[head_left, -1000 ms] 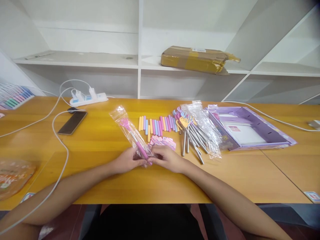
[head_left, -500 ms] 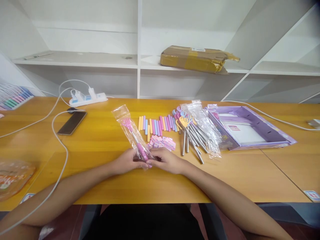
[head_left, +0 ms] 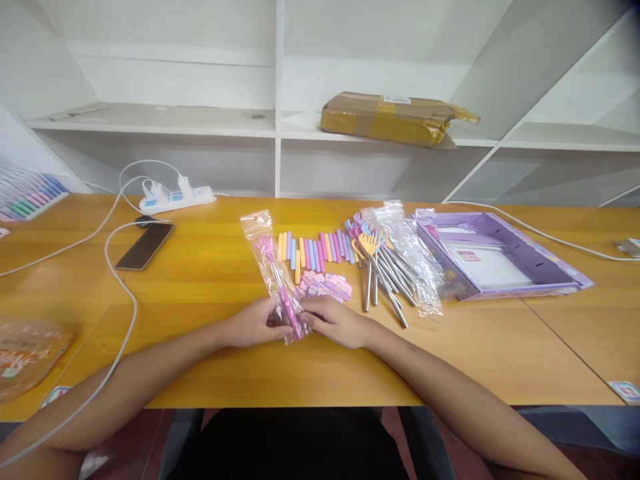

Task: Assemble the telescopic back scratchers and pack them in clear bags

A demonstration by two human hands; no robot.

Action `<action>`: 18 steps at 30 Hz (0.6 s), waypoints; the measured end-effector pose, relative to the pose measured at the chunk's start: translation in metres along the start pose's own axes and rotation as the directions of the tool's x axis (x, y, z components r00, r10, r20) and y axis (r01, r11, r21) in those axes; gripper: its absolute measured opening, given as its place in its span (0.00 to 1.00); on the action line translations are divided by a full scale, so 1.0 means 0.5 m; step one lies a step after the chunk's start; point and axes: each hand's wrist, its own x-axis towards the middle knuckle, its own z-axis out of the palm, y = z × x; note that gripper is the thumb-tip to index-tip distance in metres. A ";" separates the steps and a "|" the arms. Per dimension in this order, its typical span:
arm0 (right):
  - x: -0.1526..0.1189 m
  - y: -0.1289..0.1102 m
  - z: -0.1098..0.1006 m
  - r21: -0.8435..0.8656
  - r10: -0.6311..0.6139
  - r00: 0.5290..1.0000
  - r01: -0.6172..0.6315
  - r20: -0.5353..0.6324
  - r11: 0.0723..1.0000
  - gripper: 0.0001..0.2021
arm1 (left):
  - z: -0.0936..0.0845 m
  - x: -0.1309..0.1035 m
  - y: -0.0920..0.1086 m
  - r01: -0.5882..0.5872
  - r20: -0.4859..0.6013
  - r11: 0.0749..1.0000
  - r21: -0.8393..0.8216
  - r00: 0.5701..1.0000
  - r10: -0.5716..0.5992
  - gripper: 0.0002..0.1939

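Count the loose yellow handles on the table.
5 yellow handles: two leftmost, one lowest in view, one immediately right of that, one farther right. The back scratchers may hide more.

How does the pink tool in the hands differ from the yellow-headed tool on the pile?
The pink tool is in a clear bag, held by the left hand and right hand; the yellow-headed tool lies unbagged on the pile. The pink tool ends in pink; the yellow-headed tool ends in bare metal. Both have claw-like heads.
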 end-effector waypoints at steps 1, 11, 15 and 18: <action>0.000 0.000 0.002 0.037 0.042 0.999 -0.041 -0.033 0.998 0.20 | -0.003 -0.003 0.012 0.005 0.054 0.999 0.044 0.999 -0.007 0.20; 0.005 0.006 0.019 0.498 0.347 0.937 -0.325 0.051 0.804 0.24 | -0.002 -0.009 0.055 -0.102 0.146 0.955 0.278 0.987 0.063 0.10; -0.001 -0.008 0.024 0.447 0.302 0.923 -0.380 0.237 0.810 0.22 | -0.007 0.005 0.010 0.029 -0.222 0.998 0.054 0.975 -0.016 0.17; -0.004 -0.019 0.016 0.321 0.268 0.911 -0.368 0.314 0.873 0.21 | -0.018 0.020 -0.018 -0.029 -0.404 0.993 -0.116 0.914 -0.020 0.20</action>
